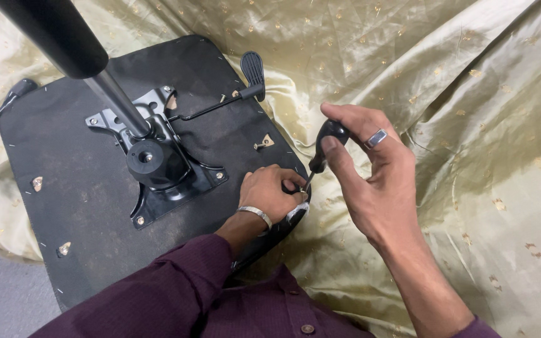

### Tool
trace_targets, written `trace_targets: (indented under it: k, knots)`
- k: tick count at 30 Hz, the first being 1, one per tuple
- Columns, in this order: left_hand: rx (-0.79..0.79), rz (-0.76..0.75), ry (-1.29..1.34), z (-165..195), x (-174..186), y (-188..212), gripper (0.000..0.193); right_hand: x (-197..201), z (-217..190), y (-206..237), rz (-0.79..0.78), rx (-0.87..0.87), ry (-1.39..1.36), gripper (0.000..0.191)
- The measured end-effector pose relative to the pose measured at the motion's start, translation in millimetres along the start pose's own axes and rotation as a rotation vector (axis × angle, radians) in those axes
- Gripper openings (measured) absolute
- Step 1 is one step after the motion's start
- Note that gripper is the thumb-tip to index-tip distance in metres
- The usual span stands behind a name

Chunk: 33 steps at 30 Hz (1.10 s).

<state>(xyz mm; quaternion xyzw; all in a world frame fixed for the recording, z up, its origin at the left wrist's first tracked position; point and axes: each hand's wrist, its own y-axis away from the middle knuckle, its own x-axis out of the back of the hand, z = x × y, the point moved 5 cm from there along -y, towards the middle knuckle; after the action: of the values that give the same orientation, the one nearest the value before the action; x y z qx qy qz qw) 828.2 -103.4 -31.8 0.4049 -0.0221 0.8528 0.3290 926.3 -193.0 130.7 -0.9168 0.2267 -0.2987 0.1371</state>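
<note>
Even, soft indoor light falls from above. The golden satin cloth (471, 125) shows a gentle sheen without harsh glare. Shadows are faint. The black gas-lift cylinder (51, 31) looms blurred, near the lens; edges bend slightly.

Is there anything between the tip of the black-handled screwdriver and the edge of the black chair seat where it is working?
Only the left hand, whose fingers pinch around the spot. The right hand holds the black-handled screwdriver, its tip pointing at the black fabric-covered chair seat underside edge.

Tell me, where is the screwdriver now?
In the head view, the right hand holds the screwdriver right of centre, its tip by the left hand at the seat edge.
</note>
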Motion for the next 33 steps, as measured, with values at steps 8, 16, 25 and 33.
trace_targets:
  k: [8, 16, 25, 33]
  knots:
    - [-0.011, 0.004, -0.003, 1.1, 1.4, 1.1, 0.023, -2.5, 5.0, -4.2, -0.022, -0.031, -0.039, 0.033]
    - [-0.034, 0.025, 0.010, -0.5, -0.2, -0.2, 0.025, 0.3, 4.2, 0.0, 0.011, -0.037, 0.032, 0.029]
    - [-0.042, 0.044, 0.032, -3.4, 0.7, 1.4, 0.025, 2.6, -2.2, 0.4, -0.030, -0.026, -0.081, 0.032]
    - [-0.051, 0.051, 0.052, 1.4, 4.6, 6.1, 0.026, 5.5, -6.0, 10.2, 0.047, -0.017, -0.001, 0.036]
